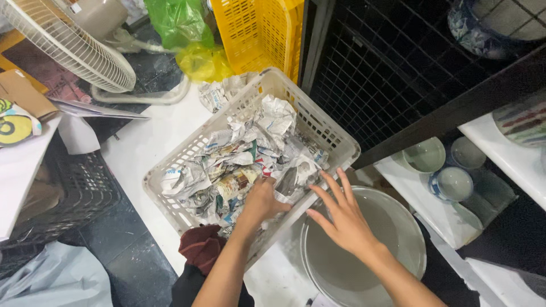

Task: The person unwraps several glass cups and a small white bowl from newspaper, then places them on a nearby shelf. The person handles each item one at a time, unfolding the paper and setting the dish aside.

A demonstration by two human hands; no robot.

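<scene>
The left hand (263, 202) is sunk palm-down in crumpled newspaper (239, 162), fingers curled into the wads; whether they are clamped on a piece cannot be told. The paper is creased, printed grey with colour patches, and fills a white plastic lattice basket (170, 156) around that hand. Just beside it, the right hand (341, 219) lies flat, fingers spread apart, holding nothing, fingertips at the basket's near rim. Under this hand sits a round, smooth, pale glazed bowl (406, 227). Beyond the right hand, small glazed cups (452, 182) stand on a white shelf. Beyond the basket stand a yellow crate (259, 31), green bag (179, 20) and white fan (68, 45).
</scene>
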